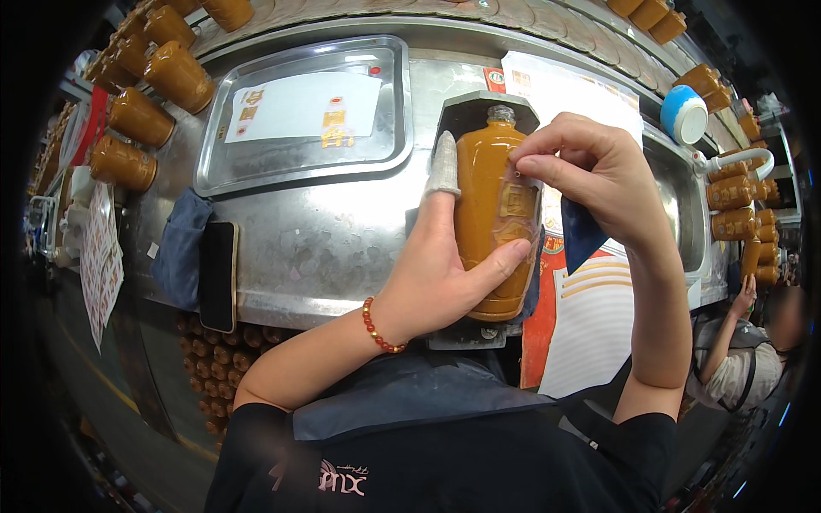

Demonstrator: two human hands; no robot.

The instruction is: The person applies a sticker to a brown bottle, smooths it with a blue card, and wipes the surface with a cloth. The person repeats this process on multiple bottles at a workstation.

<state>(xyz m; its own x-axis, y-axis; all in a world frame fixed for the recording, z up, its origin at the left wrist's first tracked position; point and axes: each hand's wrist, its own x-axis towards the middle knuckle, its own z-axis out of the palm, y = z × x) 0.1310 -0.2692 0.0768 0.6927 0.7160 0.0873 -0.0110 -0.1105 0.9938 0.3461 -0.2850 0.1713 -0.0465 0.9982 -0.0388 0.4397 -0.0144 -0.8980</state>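
Left hand (pixel 436 269): spread, gripping 1 brown bottle (pixel 479 205)
Right hand (pixel 594 167): thumb and fingertip pressed together at bottle's right side
Metal tray (pixel 256 164): far left

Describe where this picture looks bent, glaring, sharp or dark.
In the head view, the slatted conveyor bows along the top; pale glare streaks the metal worktop; the held brown bottle looks fairly sharp, while the edges fade into black.
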